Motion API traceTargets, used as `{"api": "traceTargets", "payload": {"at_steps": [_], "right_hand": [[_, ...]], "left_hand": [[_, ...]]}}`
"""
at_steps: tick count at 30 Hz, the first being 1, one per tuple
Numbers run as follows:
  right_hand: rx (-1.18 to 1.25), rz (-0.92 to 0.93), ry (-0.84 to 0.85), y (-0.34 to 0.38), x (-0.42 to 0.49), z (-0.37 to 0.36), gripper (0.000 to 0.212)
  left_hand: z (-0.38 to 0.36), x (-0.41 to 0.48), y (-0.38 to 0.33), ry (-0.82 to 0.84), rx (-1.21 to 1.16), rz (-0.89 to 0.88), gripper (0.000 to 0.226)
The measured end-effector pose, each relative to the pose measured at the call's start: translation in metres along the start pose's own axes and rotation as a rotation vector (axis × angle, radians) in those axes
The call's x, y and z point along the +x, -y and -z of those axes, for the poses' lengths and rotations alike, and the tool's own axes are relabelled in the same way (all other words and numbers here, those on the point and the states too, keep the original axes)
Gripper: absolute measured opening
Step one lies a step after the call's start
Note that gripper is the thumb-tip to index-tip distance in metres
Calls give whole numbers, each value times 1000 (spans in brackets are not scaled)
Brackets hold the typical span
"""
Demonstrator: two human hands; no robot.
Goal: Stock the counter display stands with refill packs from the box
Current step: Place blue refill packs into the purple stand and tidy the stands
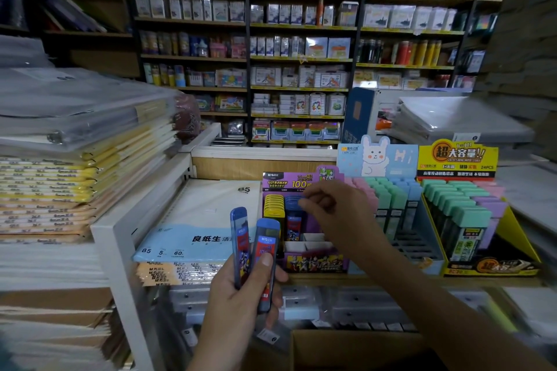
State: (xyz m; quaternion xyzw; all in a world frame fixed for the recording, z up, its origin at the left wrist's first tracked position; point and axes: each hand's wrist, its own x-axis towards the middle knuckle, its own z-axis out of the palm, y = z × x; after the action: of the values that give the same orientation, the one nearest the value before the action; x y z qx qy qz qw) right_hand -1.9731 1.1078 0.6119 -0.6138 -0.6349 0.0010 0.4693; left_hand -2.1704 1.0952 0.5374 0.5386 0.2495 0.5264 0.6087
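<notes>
My left hand (pixel 241 289) grips two blue refill packs (pixel 265 256) upright in front of the purple display stand (pixel 316 260). That stand holds a row of yellow packs (pixel 273 205) and a row of blue packs (pixel 293 221); its front slots are bare. My right hand (pixel 334 205) hovers over the blue row, fingertips pinched at the top of a blue pack there. Whether it grips that pack is unclear from the blur. A brown cardboard box (pixel 346 346) sits open below the counter edge.
A rabbit-topped pastel stand (pixel 388 205) and a yellow stand (pixel 470 211) with green and purple packs stand to the right. B5 paper pads (pixel 199 220) lie left of the purple stand. Tall notebook stacks (pixel 60 166) rise at the far left. Stocked shelves fill the back.
</notes>
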Motion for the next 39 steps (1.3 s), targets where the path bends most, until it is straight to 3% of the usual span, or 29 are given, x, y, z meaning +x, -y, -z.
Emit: {"api": "traceTargets", "payload": {"at_steps": [3,7,11,14,18,26,31,39], "right_hand": [[140,-26,-2,11,-10,8,7],[362,-109,204,27,-24,14,13],[399,-167,335,29,-31,16,12],[468,-213,338,26,-31,20,9],[622,-259,259,24,-25,28,5],[522,-133,6,15,-3,43,10],[364,-49,-11,9,7,36,9],[192,14,29,0,11,12,12]], "left_hand": [[-3,-1,-1,10,-15,13,42],[-8,-1,-1,33,6,22,42],[-13,-2,2,55,21,38,47],[-16,-2,2,73,12,58,49],[-17,-2,-3,76,-56,108,36],[-3,1,-9,29,-103,96,38],[4,4,-5,7,-6,-1,40],[7,10,-6,-27,55,-104,24]]}}
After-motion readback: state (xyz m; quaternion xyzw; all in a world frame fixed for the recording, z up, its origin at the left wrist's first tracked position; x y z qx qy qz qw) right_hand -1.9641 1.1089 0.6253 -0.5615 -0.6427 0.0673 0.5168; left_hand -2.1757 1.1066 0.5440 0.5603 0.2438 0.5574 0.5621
